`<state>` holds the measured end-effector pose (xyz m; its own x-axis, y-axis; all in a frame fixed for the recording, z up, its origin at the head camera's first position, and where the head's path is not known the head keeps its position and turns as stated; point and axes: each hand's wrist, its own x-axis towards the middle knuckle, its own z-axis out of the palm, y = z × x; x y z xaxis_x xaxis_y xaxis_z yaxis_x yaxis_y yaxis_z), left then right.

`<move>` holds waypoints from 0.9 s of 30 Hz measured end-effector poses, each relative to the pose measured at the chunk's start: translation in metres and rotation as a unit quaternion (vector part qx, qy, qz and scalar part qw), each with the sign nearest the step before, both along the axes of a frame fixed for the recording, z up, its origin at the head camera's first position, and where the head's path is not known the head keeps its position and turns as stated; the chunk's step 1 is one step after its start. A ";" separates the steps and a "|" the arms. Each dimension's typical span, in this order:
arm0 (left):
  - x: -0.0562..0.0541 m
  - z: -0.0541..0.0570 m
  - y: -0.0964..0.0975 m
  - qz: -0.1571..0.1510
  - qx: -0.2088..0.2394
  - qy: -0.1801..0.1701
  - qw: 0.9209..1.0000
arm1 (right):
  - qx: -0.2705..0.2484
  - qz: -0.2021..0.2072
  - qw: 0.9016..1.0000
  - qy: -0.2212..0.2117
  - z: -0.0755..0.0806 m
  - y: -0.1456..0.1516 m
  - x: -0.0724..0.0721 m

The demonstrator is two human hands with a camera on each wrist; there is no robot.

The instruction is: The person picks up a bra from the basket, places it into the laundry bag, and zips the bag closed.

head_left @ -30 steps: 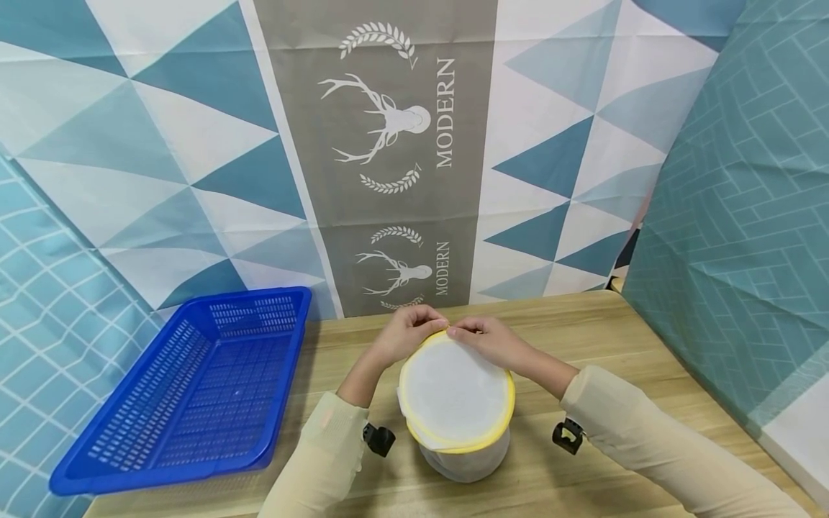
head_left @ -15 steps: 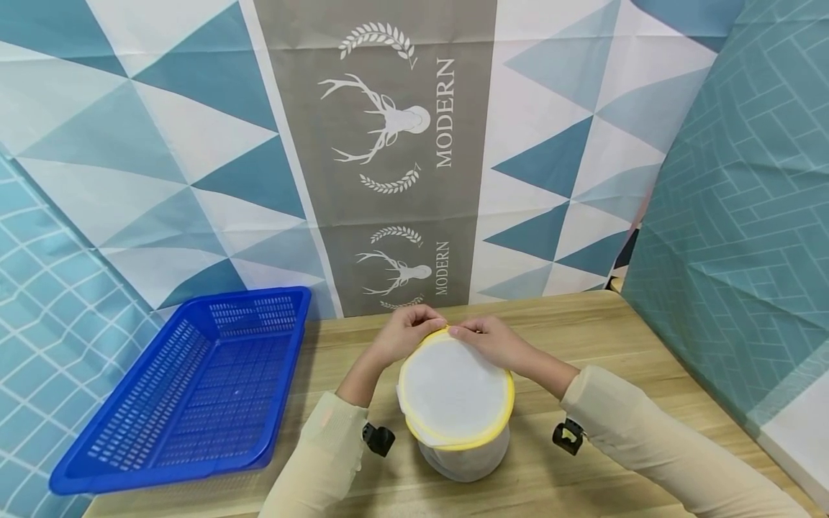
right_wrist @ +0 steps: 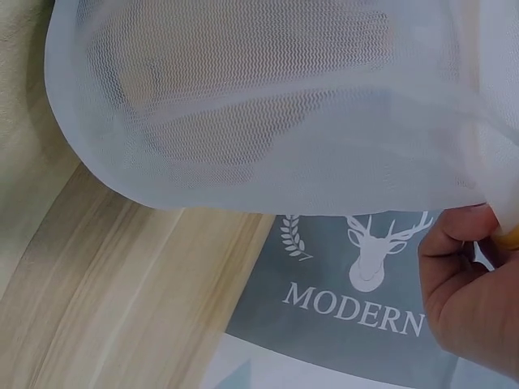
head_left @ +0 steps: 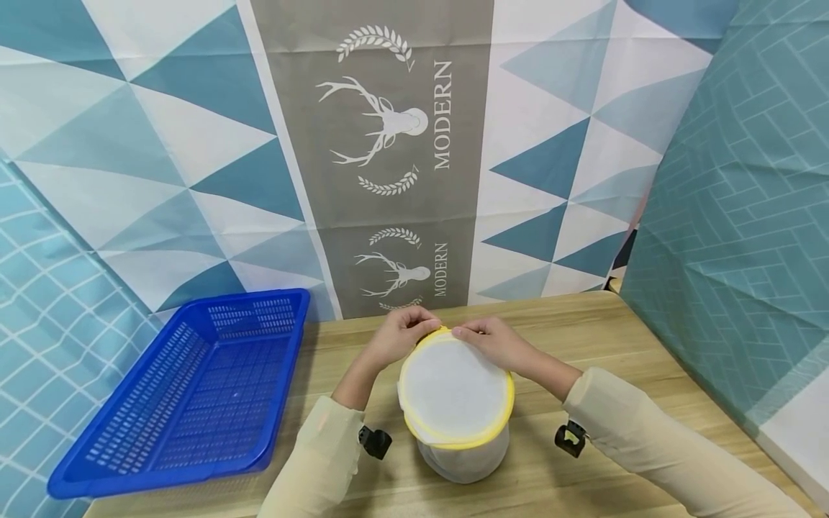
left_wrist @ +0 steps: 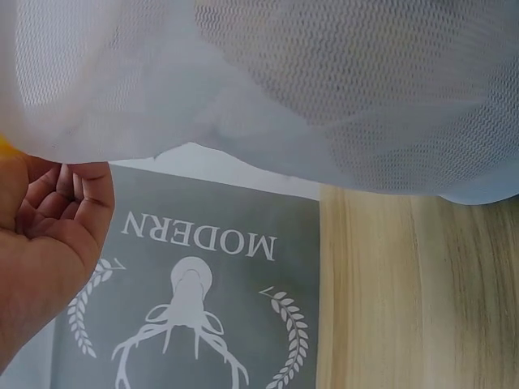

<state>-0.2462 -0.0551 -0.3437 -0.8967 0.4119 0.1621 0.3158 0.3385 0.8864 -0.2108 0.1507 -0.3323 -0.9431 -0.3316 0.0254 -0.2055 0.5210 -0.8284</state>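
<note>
A round white mesh laundry bag point(head_left: 456, 392) with a yellow zippered rim stands on the table, its lid lying over the top. At the rim's far side my left hand point(head_left: 401, 335) pinches the yellow edging between thumb and curled fingers. Just to the right, my right hand point(head_left: 497, 344) grips the same rim, thumb on top. A short piece of yellow edging shows between the hands. In the left wrist view, the mesh wall point(left_wrist: 324, 89) hangs beside the curled fingers; darker patches show through it. My right fingertips are partly hidden by the bag's edge in the right wrist view.
A blue plastic basket point(head_left: 285, 374) with slotted walls stands to the left on the wooden table point(head_left: 570, 460). Behind the table hangs a patterned cloth point(head_left: 544, 144), and a teal tiled sheet point(head_left: 745, 216) borders the right side.
My left hand has slid slightly left along the yellow rim, widening the gap between the hands. The right hand keeps its hold, and the bag stays in place.
</note>
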 end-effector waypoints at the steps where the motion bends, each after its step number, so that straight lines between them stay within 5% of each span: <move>1: 0.000 0.000 0.000 -0.002 -0.001 0.001 1.000 | 0.001 -0.001 1.000 -0.001 0.000 0.000 0.000; 15: 0.001 0.002 0.004 -0.022 0.003 0.001 1.000 | 0.024 0.025 0.999 0.020 0.001 -0.004 -0.004; 27: 0.001 -0.001 0.001 -0.024 0.004 0.009 1.000 | 0.029 0.010 0.999 0.026 0.002 -0.006 -0.003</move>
